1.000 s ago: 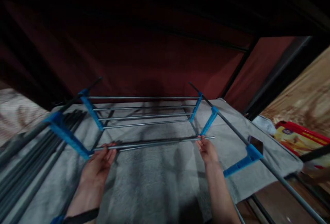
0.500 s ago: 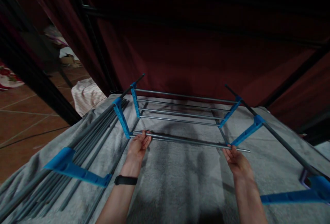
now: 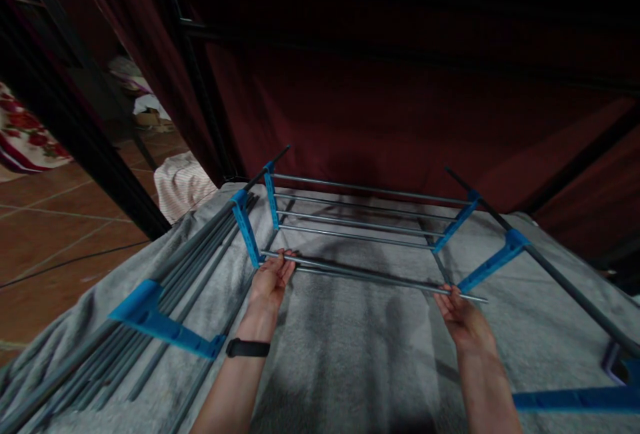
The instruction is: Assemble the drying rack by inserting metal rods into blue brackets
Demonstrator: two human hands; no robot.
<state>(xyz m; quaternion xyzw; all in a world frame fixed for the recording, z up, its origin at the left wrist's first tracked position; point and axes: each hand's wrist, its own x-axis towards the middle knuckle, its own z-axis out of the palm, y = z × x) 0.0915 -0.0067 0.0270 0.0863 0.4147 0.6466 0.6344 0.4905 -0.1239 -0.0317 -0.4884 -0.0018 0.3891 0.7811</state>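
1. Left hand (image 3: 270,277), left forearm (image 3: 235,387): bare as far as visible.
2. Black wristband (image 3: 248,348), left side: slim, smooth-looking; fine detail too small to tell.
3. Right hand (image 3: 465,317), right forearm (image 3: 485,381): bare.

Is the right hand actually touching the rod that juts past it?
Touching. In the head view, the right hand meets the rod near one end, its fingertips overlapping it with no gap showing.

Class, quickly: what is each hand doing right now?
Left hand: closed, holding a grey rod near its left end.
Right hand: closed, holding the same rod near its right end.
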